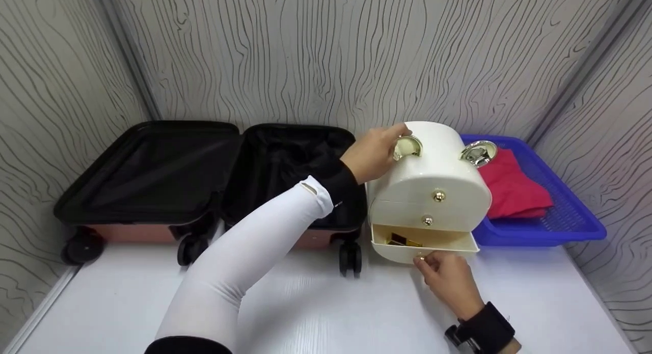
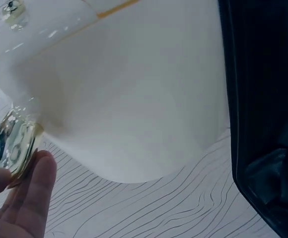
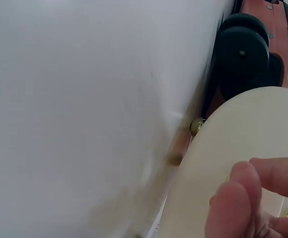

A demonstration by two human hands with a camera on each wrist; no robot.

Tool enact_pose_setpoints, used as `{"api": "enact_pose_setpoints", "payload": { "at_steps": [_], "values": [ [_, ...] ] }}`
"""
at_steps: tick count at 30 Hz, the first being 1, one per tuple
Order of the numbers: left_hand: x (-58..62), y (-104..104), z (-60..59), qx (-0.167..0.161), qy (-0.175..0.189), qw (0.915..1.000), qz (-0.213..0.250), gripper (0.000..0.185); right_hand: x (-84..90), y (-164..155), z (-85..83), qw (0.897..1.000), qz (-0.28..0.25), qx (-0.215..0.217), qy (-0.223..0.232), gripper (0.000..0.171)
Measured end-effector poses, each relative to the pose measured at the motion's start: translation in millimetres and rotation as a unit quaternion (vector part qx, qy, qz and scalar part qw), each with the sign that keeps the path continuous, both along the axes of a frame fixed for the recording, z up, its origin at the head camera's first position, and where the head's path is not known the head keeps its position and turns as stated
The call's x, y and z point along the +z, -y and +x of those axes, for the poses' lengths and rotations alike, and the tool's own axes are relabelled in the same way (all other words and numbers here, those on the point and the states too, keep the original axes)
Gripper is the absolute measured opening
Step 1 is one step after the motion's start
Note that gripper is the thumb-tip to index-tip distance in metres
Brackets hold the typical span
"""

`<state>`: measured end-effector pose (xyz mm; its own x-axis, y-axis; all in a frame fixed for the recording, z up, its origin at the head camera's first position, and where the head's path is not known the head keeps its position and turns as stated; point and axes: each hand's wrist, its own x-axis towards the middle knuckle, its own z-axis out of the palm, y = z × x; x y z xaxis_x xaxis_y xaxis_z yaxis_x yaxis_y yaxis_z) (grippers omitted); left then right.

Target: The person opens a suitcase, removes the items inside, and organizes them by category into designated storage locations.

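Note:
A white rounded storage box (image 1: 433, 163) with gold ears and gold knobs stands on the table. My left hand (image 1: 374, 153) holds its left gold ear (image 1: 409, 147); in the left wrist view the thumb and fingers pinch that ear (image 2: 16, 144) from both sides. The bottom drawer (image 1: 392, 253) is pulled out, with small black and gold items (image 1: 400, 240) inside. At the drawer's front, my right hand (image 1: 451, 277) pinches the small knob (image 1: 420, 257) between thumb and fingers. In the right wrist view, the fingertips cover that knob before the drawer front (image 3: 248, 124).
An opened pink suitcase with a black lining (image 1: 153, 175) lies left of the box, its wheels (image 1: 350, 257) toward the front. To the right, a blue basket (image 1: 575, 211) holds folded red cloth (image 1: 514, 188). A wood-grain patterned wall (image 1: 305, 53) rises behind.

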<state>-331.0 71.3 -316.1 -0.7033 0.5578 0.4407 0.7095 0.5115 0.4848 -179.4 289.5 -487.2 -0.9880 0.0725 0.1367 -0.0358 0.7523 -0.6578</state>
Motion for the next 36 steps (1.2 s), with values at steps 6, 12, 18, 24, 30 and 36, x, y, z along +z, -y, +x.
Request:
{"api": "enact_pose_setpoints", "payload": {
  "at_steps": [6,12,18,24,30,36],
  "values": [
    [-7.6,-4.8,-4.7,-0.011,-0.013,0.9998,-0.005,0.032,-1.3,0.2,-15.9,1.000,0.002,0.003,0.000,0.022],
    [-9.5,-4.9,-6.4,-0.009,-0.021,0.9997,-0.006,0.033,-3.3,0.9,-27.5,1.000,0.010,0.011,-0.012,0.024],
    [-3.9,-4.0,-7.7,-0.018,-0.004,0.9997,0.015,0.027,-0.2,0.8,-40.6,1.000,0.012,0.014,-0.021,0.029],
    [-1.8,-2.3,-8.5,-0.018,0.002,0.9998,0.002,0.030,-0.5,-0.2,-50.2,1.000,-0.014,0.013,-0.009,0.027],
    [0.6,1.2,-9.8,-0.028,0.007,0.9996,0.006,0.023,0.8,-1.7,-54.1,0.999,0.007,0.014,-0.029,0.031],
    [5.2,4.8,-11.6,-0.036,0.006,0.9992,0.014,0.024,2.4,-1.1,-56.4,0.999,0.008,0.011,-0.034,0.030]
  ]
}}
